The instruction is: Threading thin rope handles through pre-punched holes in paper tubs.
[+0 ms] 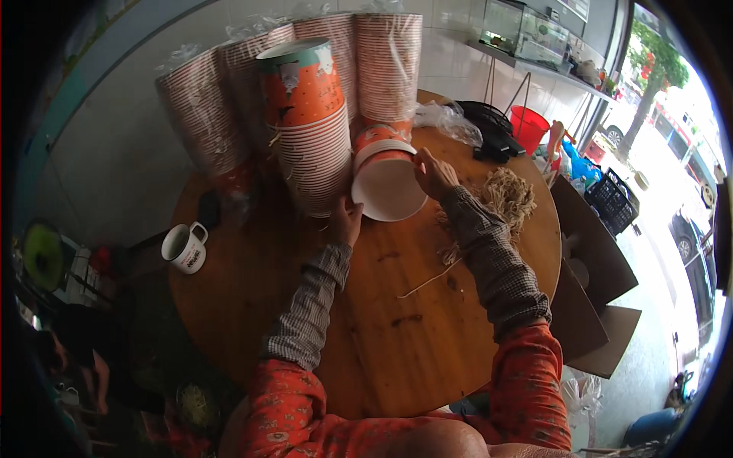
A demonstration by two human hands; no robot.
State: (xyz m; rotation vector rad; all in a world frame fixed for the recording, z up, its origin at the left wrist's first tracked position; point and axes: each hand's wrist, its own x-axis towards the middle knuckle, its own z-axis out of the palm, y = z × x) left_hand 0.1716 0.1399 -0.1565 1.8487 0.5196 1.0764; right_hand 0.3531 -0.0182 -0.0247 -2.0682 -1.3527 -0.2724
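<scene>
An orange paper bucket (391, 189) lies tilted on its side on the round wooden table, its white round end toward me. My right hand (437, 177) is closed on the upper right of its rim. At the lower left edge of the same bucket, the fingers of my left hand (347, 220) are bent against the rim, partly hidden. Just left of it rises a tall stack of nested paper buckets (311, 145), with an orange and green printed one on top. Near my right forearm lies a bundle of straw-coloured strands (507, 200).
Plastic-wrapped bucket stacks (388, 65) stand along the table's far side. A white mug (185, 248) is at the left edge. Clear plastic (450, 124) and a black object (492, 130) lie far right. Beyond are a red bucket (528, 128) and an open cardboard box (599, 263).
</scene>
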